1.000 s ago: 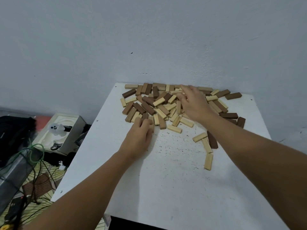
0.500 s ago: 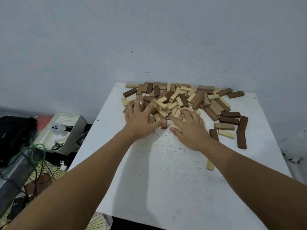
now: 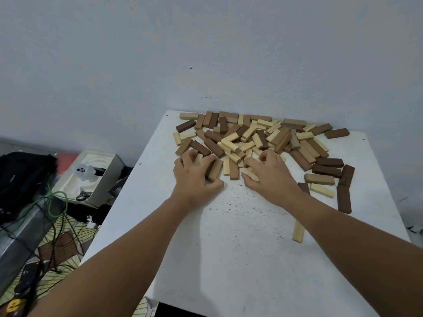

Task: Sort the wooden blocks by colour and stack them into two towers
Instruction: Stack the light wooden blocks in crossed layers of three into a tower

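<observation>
Blocks (image 3: 251, 138) heaped at the table's (image 3: 229, 259) far edge against the wall (image 3: 206, 53); box (image 3: 91, 175) lies left.

Your white counter (image 3: 229, 259) sits pushed up against a pale grey wall (image 3: 160, 53), its top peppered with small dark specks near the middle. Down on your left, on the floor, there's an open white box (image 3: 91, 177) with a small white figure (image 3: 85, 171) and a metal clip (image 3: 81, 196) inside. Just left of that, a black bag (image 3: 21, 177). Nearer you, a green cable (image 3: 55, 202) loops among black wires over a patterned mat (image 3: 57, 250).
</observation>
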Demonstrator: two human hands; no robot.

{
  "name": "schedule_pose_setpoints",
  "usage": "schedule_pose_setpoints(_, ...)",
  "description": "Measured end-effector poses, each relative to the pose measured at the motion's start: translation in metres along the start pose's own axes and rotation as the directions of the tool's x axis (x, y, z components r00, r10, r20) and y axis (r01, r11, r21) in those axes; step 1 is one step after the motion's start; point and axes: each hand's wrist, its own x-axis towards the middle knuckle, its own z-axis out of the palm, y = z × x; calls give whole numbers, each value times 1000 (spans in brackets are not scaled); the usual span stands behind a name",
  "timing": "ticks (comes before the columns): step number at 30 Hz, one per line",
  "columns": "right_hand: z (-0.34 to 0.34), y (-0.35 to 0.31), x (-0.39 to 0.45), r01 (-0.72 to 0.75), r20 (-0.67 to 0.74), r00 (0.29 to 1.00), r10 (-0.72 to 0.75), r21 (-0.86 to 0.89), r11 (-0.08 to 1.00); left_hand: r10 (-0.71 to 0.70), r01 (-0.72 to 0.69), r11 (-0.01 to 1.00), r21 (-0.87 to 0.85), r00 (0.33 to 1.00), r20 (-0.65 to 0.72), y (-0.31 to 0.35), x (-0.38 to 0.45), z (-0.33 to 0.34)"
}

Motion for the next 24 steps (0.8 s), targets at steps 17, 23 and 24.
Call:
schedule_pose_setpoints(17,-12,-6,17,-22,127,992,12,74,997,42,-46,997,57,997,63,-2,24,-2)
schedule_pose_setpoints(23,-11,-7,13,18,74,997,-22,54,998,29,-45,987,-156,994,-107,-4,8,-4)
schedule_pose_setpoints(24,-12,-7,13,32,62,997,-35,61,998,44,-65,982,-176,992,-121,-3,8,-5)
